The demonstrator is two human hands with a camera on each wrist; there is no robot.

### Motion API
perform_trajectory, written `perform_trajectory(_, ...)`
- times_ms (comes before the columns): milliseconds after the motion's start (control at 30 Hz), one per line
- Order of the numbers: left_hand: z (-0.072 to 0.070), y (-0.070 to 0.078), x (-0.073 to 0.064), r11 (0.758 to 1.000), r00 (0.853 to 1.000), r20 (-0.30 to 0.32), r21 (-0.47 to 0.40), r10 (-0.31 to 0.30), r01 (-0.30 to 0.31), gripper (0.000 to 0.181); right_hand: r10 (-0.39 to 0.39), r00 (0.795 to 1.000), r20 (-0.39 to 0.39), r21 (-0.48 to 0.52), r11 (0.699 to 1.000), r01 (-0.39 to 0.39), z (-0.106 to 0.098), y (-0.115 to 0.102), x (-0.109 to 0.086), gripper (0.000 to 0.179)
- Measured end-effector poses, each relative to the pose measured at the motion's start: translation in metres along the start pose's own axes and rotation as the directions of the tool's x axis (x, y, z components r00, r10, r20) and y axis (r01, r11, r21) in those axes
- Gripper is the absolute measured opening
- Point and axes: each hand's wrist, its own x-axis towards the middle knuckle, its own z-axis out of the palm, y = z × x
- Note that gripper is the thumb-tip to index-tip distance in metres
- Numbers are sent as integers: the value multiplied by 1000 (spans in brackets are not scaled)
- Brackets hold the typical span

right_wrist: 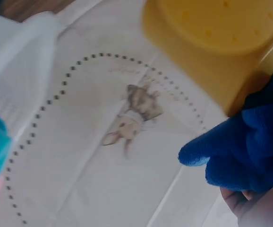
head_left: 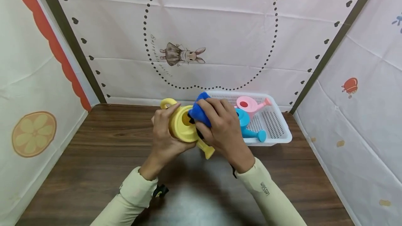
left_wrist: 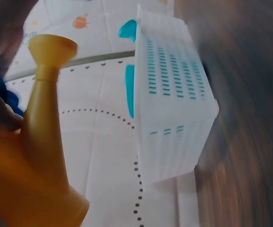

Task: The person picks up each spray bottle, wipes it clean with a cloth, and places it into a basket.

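In the head view, my left hand (head_left: 164,133) grips a yellow toy watering can (head_left: 183,134) by its body, raised above the table. Its spout tips toward me, and the yellow handle shows on the far side. My right hand (head_left: 221,126) holds a bunched blue cloth (head_left: 200,111) with a dark patch, right at the can's top opening. The right wrist view shows the blue cloth (right_wrist: 250,142) bunched in the fingers beside the yellow can (right_wrist: 193,52). In the left wrist view the can's spout (left_wrist: 46,118) points upward.
A white perforated basket (head_left: 285,130) stands on the wooden table (head_left: 116,142) at the back right. It holds a pink watering can (head_left: 249,104) and a turquoise one (head_left: 251,133). Printed fabric walls (head_left: 216,34) enclose the table at the back and both sides.
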Motion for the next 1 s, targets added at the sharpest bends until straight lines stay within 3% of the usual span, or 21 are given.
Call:
perform_trajectory(133, -2, -1, 2, 1000, 1000, -6, 19, -23, 23, 112, 22, 999, 49, 49, 998, -25, -1, 0, -16, 43)
perform_trajectory(267, -1, -2, 3, 997, 997, -23, 38, -69, 70, 108, -40, 995, 88, 39, 999, 37, -1, -13, -26, 48)
perform_trajectory(400, 3, -2, 1, 997, 998, -2, 32, -63, 63, 98, -84, 993, 81, 5, 996, 84, -1, -22, -20, 53)
perform_trajectory(533, 8, -1, -4, 1000, 998, 57, -8, -19, 20, 107, -83, 996, 28, -10, 996, 83, 1, -19, -8, 48)
perform_trajectory(667, 9, 0, -7, 999, 998, 65, -34, -2, 5, 123, -27, 1000, -9, -18, 999, 27, 3, -7, 5, 44)
perform_trajectory(833, 1, -1, -3, 999, 999, 12, -24, -33, 33, 129, 91, 995, 34, 1, 996, -91, 3, 9, -1, 43)
perform_trajectory(1000, -7, -3, 5, 997, 997, -10, 19, -74, 74, 130, 74, 994, 77, 66, 995, -79, 5, 1, -17, 41)
